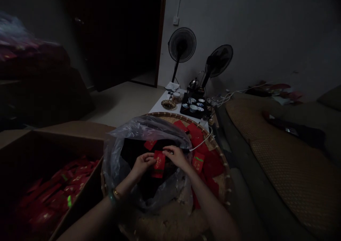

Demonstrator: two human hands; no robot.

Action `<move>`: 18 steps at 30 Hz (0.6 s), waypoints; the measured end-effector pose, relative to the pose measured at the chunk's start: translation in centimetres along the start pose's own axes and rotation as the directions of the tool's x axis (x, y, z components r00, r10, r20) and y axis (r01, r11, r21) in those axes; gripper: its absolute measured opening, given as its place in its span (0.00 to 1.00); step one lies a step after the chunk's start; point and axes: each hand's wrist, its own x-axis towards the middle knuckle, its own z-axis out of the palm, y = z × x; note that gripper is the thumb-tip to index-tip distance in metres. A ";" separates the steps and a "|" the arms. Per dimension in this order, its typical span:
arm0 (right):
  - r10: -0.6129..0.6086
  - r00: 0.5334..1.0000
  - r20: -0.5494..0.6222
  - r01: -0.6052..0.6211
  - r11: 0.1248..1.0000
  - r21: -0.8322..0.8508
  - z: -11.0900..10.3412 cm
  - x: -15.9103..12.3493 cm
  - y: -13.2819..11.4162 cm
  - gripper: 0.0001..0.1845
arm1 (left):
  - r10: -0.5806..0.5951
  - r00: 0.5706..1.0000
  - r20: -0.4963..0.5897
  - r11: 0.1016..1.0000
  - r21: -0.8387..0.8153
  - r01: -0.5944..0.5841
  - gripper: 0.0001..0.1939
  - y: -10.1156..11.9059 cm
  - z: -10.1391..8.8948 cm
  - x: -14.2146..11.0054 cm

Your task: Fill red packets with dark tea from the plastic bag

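A small red packet (159, 165) with gold print is held upright between my two hands, over an open clear plastic bag (114, 152) with dark contents. My left hand (144, 165) pinches the packet's left edge, and a bangle and a gold-coloured bracelet circle that wrist. At the packet's top right corner, the fingers of my right hand (176, 156) are closed on it. Another red packet (150, 144) lies in the bag just behind. More packets, one red packet with a green strip (198, 162) among them, lie right of the bag on a round woven tray (176, 218).
On the left stands a cardboard box (80, 131) holding many red packets. Beyond the tray, a white table (157, 108) carries teacups (193, 108) and a kettle. Two fans (182, 44) stand behind. A white cable (201, 142) crosses the tray's right side, beside a sofa (271, 145).
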 end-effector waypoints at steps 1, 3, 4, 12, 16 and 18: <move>0.011 1.000 -0.015 -0.011 1.000 -0.009 0.4 -0.5 -0.7 0.08 | 0.011 1.000 -0.001 1.000 0.000 -0.011 0.27 0.1 0.2 -0.2; 0.013 0.999 -0.031 -0.014 1.000 -0.022 1.2 -1.2 -1.7 0.05 | 0.047 0.999 -0.022 0.999 0.025 -0.047 0.25 0.4 0.6 -0.5; 0.005 0.999 -0.031 -0.006 1.000 -0.022 1.4 -1.5 -2.1 0.05 | 0.067 0.997 -0.036 0.996 0.056 -0.065 0.23 0.6 0.7 -0.6; 0.155 0.987 0.027 -0.154 0.909 0.388 3.0 -3.2 -2.2 0.17 | 0.105 0.991 -0.085 0.992 0.076 -0.099 0.19 1.0 0.5 -1.4; 0.182 0.967 0.180 -0.252 0.803 0.540 5.0 -5.2 -1.5 0.34 | 0.063 0.994 -0.088 0.994 -0.088 -0.071 0.20 0.8 -0.1 -1.6; 0.238 0.951 0.199 -0.309 0.791 0.529 5.7 -5.9 -1.2 0.36 | 0.051 0.995 -0.084 0.988 -0.141 -0.063 0.21 0.7 -0.8 -1.5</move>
